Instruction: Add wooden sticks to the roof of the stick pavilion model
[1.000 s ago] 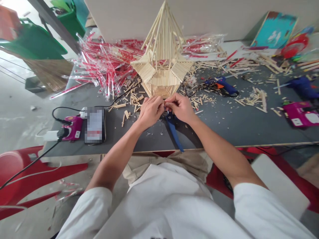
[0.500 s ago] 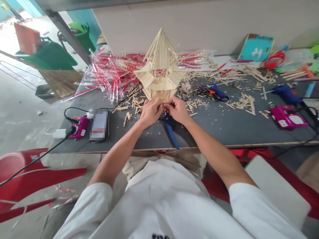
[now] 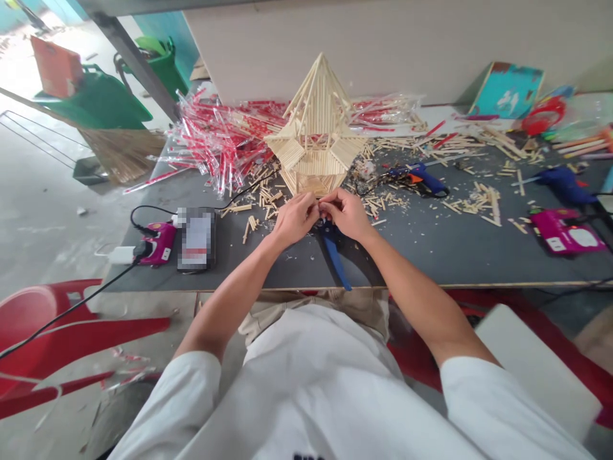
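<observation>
Shifted slightly rightward in view since half a second ago, table (image 3: 431,255) and all, probably by a turn of the head; no clear change between hands and model. Just beyond the fingertips, upright, point up: stick model (image 3: 322,161), probably kept close for an easy reach to its front. At that front, left hand (image 3: 295,217) curled, fingertips hidden, grip impossible to tell; beside it, right hand (image 3: 349,214) pinched narrow, probably for fine control, on what too small to tell. Farther off, right of the right hand, glue gun (image 3: 428,182). Nearer than both hands, blue-handled tool (image 3: 338,259), handle toward the near edge, likely for easy grasping. Smallest, scattered around beyond the hands: stick pieces (image 3: 495,206).
</observation>
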Action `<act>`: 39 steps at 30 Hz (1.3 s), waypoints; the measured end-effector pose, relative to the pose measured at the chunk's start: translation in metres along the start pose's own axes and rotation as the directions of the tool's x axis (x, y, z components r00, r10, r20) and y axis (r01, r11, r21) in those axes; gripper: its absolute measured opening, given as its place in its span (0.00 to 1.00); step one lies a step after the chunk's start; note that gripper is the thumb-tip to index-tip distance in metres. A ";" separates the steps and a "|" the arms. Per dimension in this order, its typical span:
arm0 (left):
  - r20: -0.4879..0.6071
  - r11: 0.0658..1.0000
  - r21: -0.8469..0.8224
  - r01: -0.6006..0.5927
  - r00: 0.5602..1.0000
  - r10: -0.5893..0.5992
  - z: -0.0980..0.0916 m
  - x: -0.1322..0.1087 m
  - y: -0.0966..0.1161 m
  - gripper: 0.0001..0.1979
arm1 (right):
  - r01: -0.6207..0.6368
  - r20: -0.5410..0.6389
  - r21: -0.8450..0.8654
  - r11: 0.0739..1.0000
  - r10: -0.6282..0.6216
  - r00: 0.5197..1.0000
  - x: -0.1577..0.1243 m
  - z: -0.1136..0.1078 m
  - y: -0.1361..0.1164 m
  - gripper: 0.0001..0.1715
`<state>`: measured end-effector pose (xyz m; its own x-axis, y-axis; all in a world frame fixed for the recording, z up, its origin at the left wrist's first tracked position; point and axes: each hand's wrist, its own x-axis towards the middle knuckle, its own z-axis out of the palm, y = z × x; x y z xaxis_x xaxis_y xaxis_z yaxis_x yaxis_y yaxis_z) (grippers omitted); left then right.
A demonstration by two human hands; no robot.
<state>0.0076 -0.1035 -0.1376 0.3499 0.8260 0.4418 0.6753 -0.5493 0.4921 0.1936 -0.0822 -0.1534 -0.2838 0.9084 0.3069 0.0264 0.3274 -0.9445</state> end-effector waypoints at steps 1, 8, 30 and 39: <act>0.001 1.000 0.009 0.006 1.000 -0.006 -0.001 0.000 0.001 0.08 | 0.000 0.004 0.002 1.000 0.000 1.000 0.000 0.000 0.001 0.14; -0.024 0.999 0.033 0.035 0.999 -0.034 0.001 -0.004 0.002 0.06 | 0.054 0.036 -0.086 0.995 -0.051 0.998 -0.003 0.000 0.004 0.13; -0.040 0.996 0.031 0.087 0.995 -0.086 0.003 -0.006 0.003 0.04 | 0.017 0.091 -0.094 0.995 -0.009 0.996 -0.005 -0.001 0.000 0.12; -0.019 0.999 -0.015 -0.033 0.999 0.033 0.001 -0.003 -0.004 0.06 | -0.075 0.105 0.017 0.997 0.073 0.992 -0.003 -0.005 -0.009 0.20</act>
<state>0.0043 -0.1038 -0.1418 0.3594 0.8052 0.4718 0.6537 -0.5780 0.4884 0.1985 -0.0864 -0.1455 -0.3806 0.8973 0.2234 0.0310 0.2539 -0.9667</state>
